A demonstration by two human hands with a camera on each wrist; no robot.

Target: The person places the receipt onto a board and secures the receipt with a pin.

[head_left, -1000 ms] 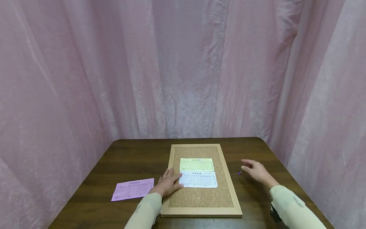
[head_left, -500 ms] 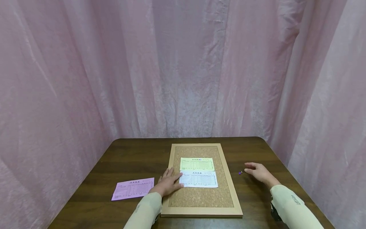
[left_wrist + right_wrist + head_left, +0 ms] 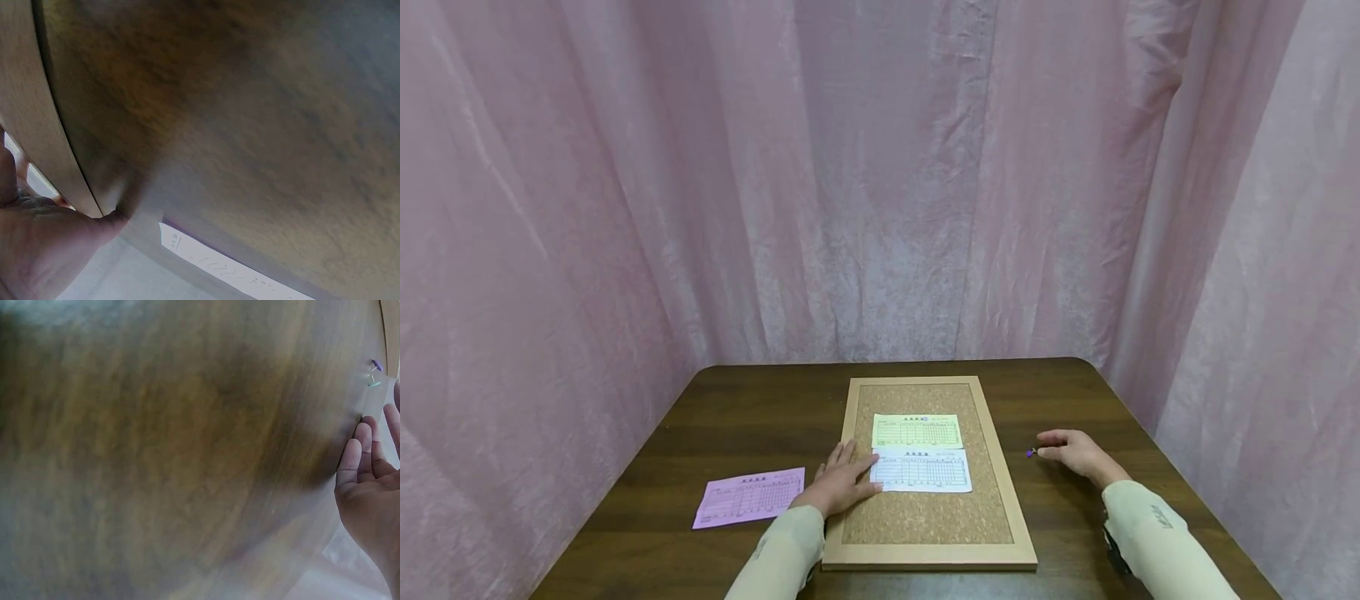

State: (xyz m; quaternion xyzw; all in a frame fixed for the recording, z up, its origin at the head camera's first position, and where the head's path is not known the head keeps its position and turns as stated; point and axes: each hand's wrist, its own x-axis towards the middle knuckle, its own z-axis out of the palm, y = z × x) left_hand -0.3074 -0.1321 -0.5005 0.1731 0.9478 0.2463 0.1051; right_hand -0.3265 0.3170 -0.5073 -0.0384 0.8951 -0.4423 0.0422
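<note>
My left hand [image 3: 841, 481] rests with spread fingers on the left side of the cork board [image 3: 925, 521]. Its thumb and index finger reach the left edge of a white printed slip [image 3: 921, 472]. Just above that lies a green slip [image 3: 917, 432] with a small purple spot, like a tack head, at its top edge. To the right of the board, my right hand [image 3: 1075, 454] hovers low over the table, thumb and fingers apart. Right at its fingertips lie a purple thumbtack [image 3: 376, 365] and a green thumbtack [image 3: 374, 384], with a gap to the fingers in the right wrist view.
A pink printed slip [image 3: 751, 497] lies on the dark wooden table [image 3: 760, 408], left of the board. The board has a raised light wood frame [image 3: 928, 556]. Behind the table hang pink curtains [image 3: 880, 183].
My right hand first drew slightly back to the right, then came in again toward the thumbtacks. The left hand and the slips have stayed in place.
</note>
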